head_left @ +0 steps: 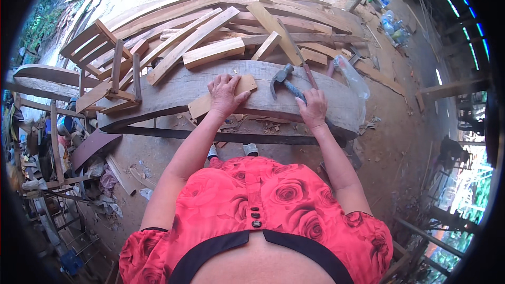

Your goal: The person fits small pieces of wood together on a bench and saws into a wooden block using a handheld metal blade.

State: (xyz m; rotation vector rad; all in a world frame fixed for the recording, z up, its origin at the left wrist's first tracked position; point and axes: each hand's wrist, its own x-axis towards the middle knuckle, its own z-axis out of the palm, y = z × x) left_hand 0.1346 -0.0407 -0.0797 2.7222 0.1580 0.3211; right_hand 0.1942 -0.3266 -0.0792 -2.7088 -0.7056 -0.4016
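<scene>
Across a thick wooden bench lies a short flat board, its near left end reaching over the front edge. My left hand grips it from above, thumb stretched along its right part. My right hand is closed around the blue-grey handle of a claw hammer. The hammer's head rests on or just above the bench top, to the right of the board; I cannot tell which. A handsaw with a brown handle leans behind the hammer. Small dark spots, perhaps nails or holes, show on the board.
Long planks and short wooden blocks are piled behind the bench. At its left end stands a small slatted wooden chair frame. A clear plastic bag hangs over the right end. Wood scraps litter the ground below.
</scene>
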